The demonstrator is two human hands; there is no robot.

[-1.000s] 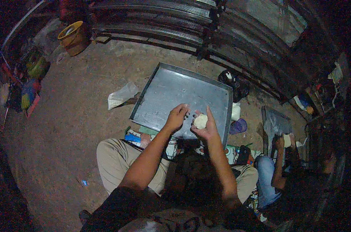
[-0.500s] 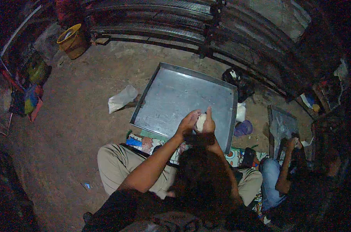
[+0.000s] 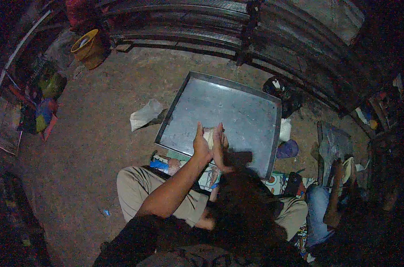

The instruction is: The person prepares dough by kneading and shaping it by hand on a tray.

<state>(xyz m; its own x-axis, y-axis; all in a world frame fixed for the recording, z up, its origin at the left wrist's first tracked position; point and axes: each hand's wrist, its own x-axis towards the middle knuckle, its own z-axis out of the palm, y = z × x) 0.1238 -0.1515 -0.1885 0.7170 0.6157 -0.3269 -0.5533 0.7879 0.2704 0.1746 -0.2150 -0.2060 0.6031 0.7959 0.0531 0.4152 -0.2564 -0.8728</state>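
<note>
A pale lump of dough [image 3: 209, 137] is pressed between my two hands above the near part of a large square metal tray [image 3: 228, 104]. My left hand [image 3: 202, 147] cups it from the left, thumb upward. Against its other side lies my right hand [image 3: 219, 141], with the fingers pointing away from me. Part of the dough is hidden by the palms. The tray has a low raised rim and dull grey metal, with a dark shadow falling over its near right part.
To my right a co-worker's hand [image 3: 337, 171] holds a pale strip [image 3: 347, 170] by a smaller tray [image 3: 337, 140]. A white bag [image 3: 146, 114] lies left of my tray, a purple cup [image 3: 287, 149] right of it. A yellow bucket [image 3: 88, 51] stands far left, metal racks [image 3: 179, 33] behind.
Both my hands have shifted left with the dough, and the palms have turned to face each other more. The co-worker's pale piece now shows as a longer strip.
</note>
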